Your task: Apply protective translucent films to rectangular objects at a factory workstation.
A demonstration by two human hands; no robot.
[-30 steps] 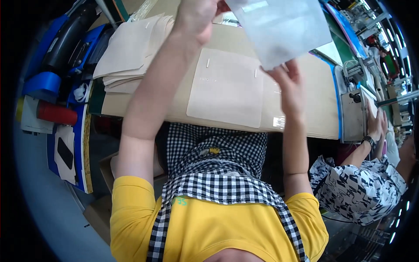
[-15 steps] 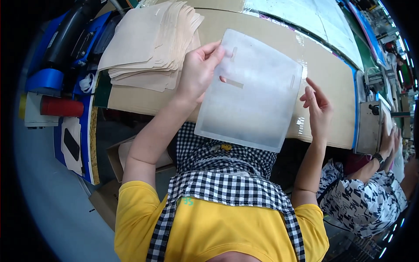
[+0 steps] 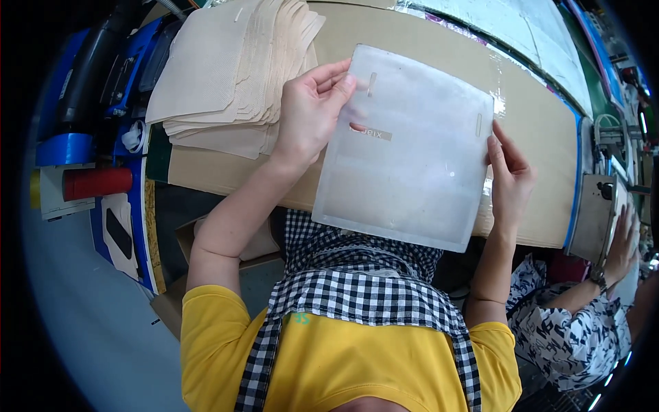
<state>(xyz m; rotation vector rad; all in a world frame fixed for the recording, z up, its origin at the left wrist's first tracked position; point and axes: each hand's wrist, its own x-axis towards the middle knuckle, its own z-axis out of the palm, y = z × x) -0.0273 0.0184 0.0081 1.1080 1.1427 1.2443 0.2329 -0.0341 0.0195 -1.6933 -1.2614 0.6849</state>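
Note:
A translucent whitish plastic sheet (image 3: 412, 172), roughly square, hangs tilted in front of me over the table's near edge. It has narrow slots near both upper corners and a small rectangular cutout with marks on it. My left hand (image 3: 309, 113) is closed on its upper left edge, thumb in front and some fingers showing dimly through the sheet. On the opposite side, my right hand (image 3: 511, 172) pinches the right edge between thumb and fingers. Left of the sheet lies a thick, uneven stack of beige flat pieces (image 3: 206, 69).
Brown cardboard (image 3: 535, 165) covers the table. At the left stand a blue and black machine (image 3: 75, 117), a red cylinder (image 3: 97, 184) and a dark phone-like slab (image 3: 118, 232). A co-worker's hand (image 3: 621, 240) is at the far right, beside a metal box (image 3: 590, 209).
My right hand, apart from the sheet's right edge with fingers spread, now grips that edge. The sheet has shifted slightly right and looks clearer. My left hand keeps its hold.

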